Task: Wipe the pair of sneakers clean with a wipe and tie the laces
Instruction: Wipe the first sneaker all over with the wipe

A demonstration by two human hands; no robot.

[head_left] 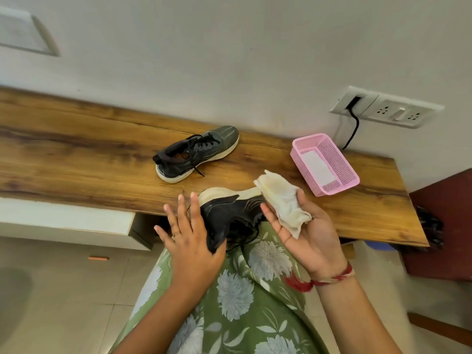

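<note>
Green garment (242, 290) with pale flowers; ring (176, 234) on the left hand (190, 241); red thread (332, 277) round the right wrist

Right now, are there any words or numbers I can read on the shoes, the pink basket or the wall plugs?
None can be read.
far sneaker: no word or logo shows.
near sneaker: only pale curved lines, no letters.
pink basket and the white sheet in it: blank.
switch plate: no markings legible.
wipe: plain.
</note>
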